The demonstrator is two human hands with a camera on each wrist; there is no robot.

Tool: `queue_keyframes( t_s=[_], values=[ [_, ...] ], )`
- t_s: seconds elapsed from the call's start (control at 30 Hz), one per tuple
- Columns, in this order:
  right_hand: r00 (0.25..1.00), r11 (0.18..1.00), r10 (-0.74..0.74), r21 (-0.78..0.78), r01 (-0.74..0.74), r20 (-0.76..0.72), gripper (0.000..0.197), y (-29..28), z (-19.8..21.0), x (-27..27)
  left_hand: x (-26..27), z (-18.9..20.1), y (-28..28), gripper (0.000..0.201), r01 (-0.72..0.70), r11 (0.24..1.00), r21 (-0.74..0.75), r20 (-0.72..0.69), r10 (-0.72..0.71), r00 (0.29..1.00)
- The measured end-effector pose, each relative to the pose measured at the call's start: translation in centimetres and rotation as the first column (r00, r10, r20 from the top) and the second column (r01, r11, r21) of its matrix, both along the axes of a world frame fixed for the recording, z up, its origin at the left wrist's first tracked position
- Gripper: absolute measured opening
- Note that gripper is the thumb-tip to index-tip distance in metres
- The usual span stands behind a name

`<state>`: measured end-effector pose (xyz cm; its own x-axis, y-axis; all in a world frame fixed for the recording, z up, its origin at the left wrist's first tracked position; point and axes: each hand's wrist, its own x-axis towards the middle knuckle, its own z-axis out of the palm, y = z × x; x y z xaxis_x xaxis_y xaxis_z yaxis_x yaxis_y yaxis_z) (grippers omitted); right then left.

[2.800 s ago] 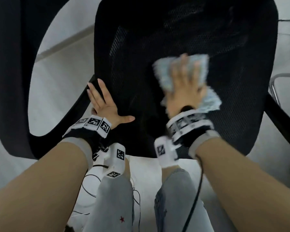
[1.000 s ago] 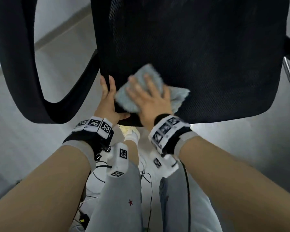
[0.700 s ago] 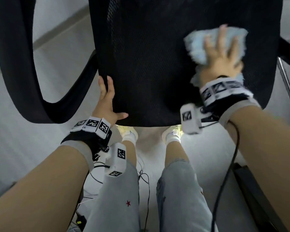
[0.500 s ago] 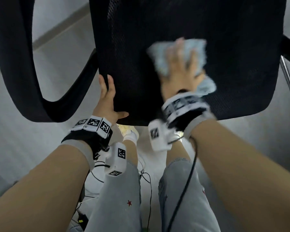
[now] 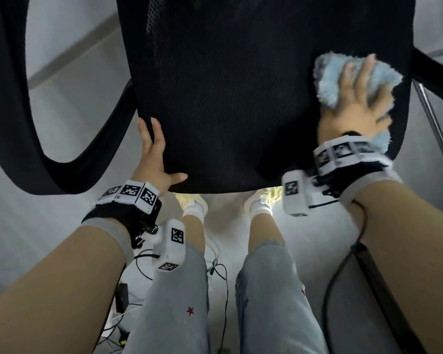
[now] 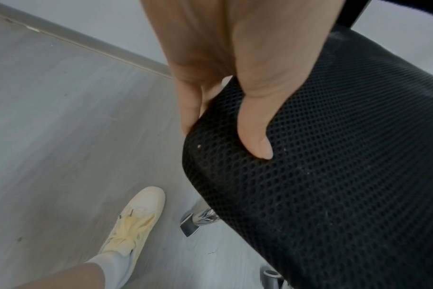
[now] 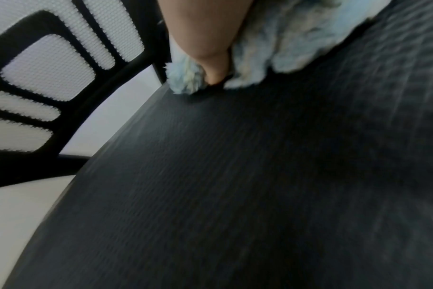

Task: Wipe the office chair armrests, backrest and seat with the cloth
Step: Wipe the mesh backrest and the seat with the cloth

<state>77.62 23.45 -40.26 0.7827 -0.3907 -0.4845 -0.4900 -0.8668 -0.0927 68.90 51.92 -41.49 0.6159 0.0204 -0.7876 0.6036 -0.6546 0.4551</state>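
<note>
The black mesh chair seat (image 5: 241, 111) fills the upper middle of the head view. My left hand (image 5: 151, 154) grips its near left corner; in the left wrist view the thumb (image 6: 255, 133) presses into the top of the seat (image 6: 334, 176) while the fingers wrap the edge. My right hand (image 5: 353, 108) lies with spread fingers on a fluffy light-blue cloth (image 5: 327, 80), pressing it on the seat's right side. The right wrist view is motion-blurred; it shows the cloth (image 7: 284, 43) under the hand on the seat (image 7: 235, 185), with the mesh backrest (image 7: 49, 64) behind.
A curved black armrest (image 5: 8, 98) loops at the left, another armrest (image 5: 435, 77) at the right, with a chrome tube (image 5: 432, 118) below it. My legs and pale shoes (image 6: 136, 215) stand under the seat's front edge. Cables (image 5: 220, 277) trail on the grey floor.
My right hand has swept the cloth from the middle of the seat to its right side. The left hand has kept its hold on the seat's corner.
</note>
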Motion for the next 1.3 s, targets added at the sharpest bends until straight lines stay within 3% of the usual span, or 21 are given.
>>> queue_keyframes(
  t_s=[0.07, 0.13, 0.23, 0.3, 0.33, 0.37, 0.4, 0.47, 0.53, 0.63, 0.7, 0.77, 0.87, 0.97, 1.0, 1.03, 1.07, 1.13, 1.17, 1.23, 1.3],
  values=[
    [0.987, 0.990, 0.139, -0.045, -0.136, 0.076, 0.068, 4.1, -0.5, -1.6, 0.0, 0.0, -0.1, 0.120, -0.006, 1.000, 0.005, -0.001, 0.006, 1.000],
    [0.908, 0.910, 0.404, 0.054, -0.412, 0.116, 0.071, 8.6, -0.7, -4.4, 0.1, 0.0, -0.1, 0.120, -0.002, 1.000, 0.013, 0.005, 0.002, 1.000],
    [0.616, 0.577, 0.787, 0.328, -0.748, 0.018, 0.070, 12.0, -0.5, -8.7, 0.1, 0.2, -0.1, 0.119, 0.018, 1.000, 0.018, 0.011, -0.018, 1.000],
    [0.411, 0.380, 0.911, 0.308, -0.872, 0.040, 0.068, 10.6, -0.1, -8.8, 0.2, 0.3, -0.2, 0.119, 0.042, 0.999, 0.026, 0.019, -0.042, 0.999],
    [0.363, 0.338, 0.931, 0.278, -0.899, 0.044, 0.069, 9.1, -0.6, -8.2, 0.1, 0.2, -0.2, 0.120, 0.047, 0.998, 0.033, 0.028, -0.047, 0.998],
    [0.379, 0.361, 0.925, 0.254, -0.897, 0.026, 0.071, 7.4, -0.7, -7.1, 0.0, 0.2, -0.3, 0.121, 0.045, 0.998, 0.043, 0.034, -0.046, 0.998],
    [0.462, 0.453, 0.887, 0.222, -0.863, -0.013, 0.072, 5.4, -0.7, -5.9, 0.0, 0.2, -0.3, 0.121, 0.040, 0.998, 0.049, 0.033, -0.042, 0.999],
    [0.753, 0.755, 0.654, 0.100, -0.648, -0.063, 0.075, 1.0, -0.4, -3.6, -0.1, 0.1, -0.6, 0.121, 0.033, 0.998, 0.045, 0.022, -0.034, 0.999],
    [0.936, 0.938, 0.347, 0.030, -0.346, -0.051, 0.074, -2.2, 0.3, -2.4, -0.2, 0.1, -0.7, 0.121, 0.028, 0.999, 0.034, 0.012, -0.028, 1.000],
    [0.988, 0.987, 0.152, -0.043, -0.154, -0.030, 0.068, -0.6, -0.4, -3.1, -0.4, 0.1, -0.8, 0.122, 0.026, 0.999, 0.022, 0.003, -0.026, 1.000],
    [0.971, 0.971, 0.238, -0.037, -0.238, -0.011, 0.069, 4.1, -1.2, -5.0, -0.3, 0.1, -0.7, 0.126, 0.025, 0.999, 0.029, -0.005, -0.025, 1.000],
    [0.867, 0.868, 0.488, 0.052, -0.494, 0.103, 0.071, 9.1, -1.3, -8.0, 0.0, 0.2, -0.7, 0.131, 0.032, 0.999, 0.035, -0.017, -0.032, 0.999],
    [0.503, 0.479, 0.861, 0.211, -0.852, 0.080, 0.056, 13.0, -1.5, -12.4, 0.2, 0.6, -0.3, 0.127, 0.066, 0.997, 0.037, -0.043, -0.065, 0.997],
    [0.360, 0.341, 0.930, 0.186, -0.922, 0.080, 0.058, 10.6, -0.9, -11.0, 0.4, 0.8, -0.5, 0.139, 0.104, 0.992, 0.067, -0.084, -0.098, 0.992],
    [0.351, 0.328, 0.931, 0.185, -0.926, 0.104, 0.064, 9.0, -1.4, -10.0, 0.5, 0.9, -0.7, 0.143, 0.096, 0.992, 0.085, -0.084, -0.089, 0.992],
    [0.433, 0.412, 0.899, 0.219, -0.885, 0.059, 0.069, 6.8, -1.6, -8.5, 0.4, 0.9, -1.1, 0.146, 0.084, 0.991, 0.101, -0.077, -0.076, 0.994],
    [0.574, 0.566, 0.818, 0.202, -0.800, -0.019, 0.071, 4.2, -1.5, -6.7, 0.4, 0.9, -1.5, 0.146, 0.070, 0.991, 0.113, -0.070, -0.062, 0.996],
    [0.876, 0.875, 0.483, 0.037, -0.482, -0.012, 0.075, -1.1, -0.6, -3.3, 0.2, 1.1, -2.2, 0.145, 0.029, 0.990, 0.136, -0.072, -0.020, 0.997],
    [0.964, 0.964, 0.265, 0.001, -0.265, 0.010, 0.076, -3.4, -0.2, -2.2, 0.3, 1.2, -2.6, 0.144, 0.005, 0.988, 0.153, -0.077, 0.007, 0.997],
    [0.997, 0.998, -0.064, 0.014, 0.063, 0.043, 0.074, -6.0, 0.1, -0.8, 0.6, 1.2, -3.9, 0.142, -0.023, 0.976, 0.218, -0.093, 0.044, 0.995],
    [0.991, 0.993, -0.117, -0.020, 0.119, 0.067, 0.071, -5.2, -0.3, -0.4, 1.6, 1.2, -5.3, 0.142, -0.035, 0.952, 0.306, -0.088, 0.065, 0.994]
  ],
)
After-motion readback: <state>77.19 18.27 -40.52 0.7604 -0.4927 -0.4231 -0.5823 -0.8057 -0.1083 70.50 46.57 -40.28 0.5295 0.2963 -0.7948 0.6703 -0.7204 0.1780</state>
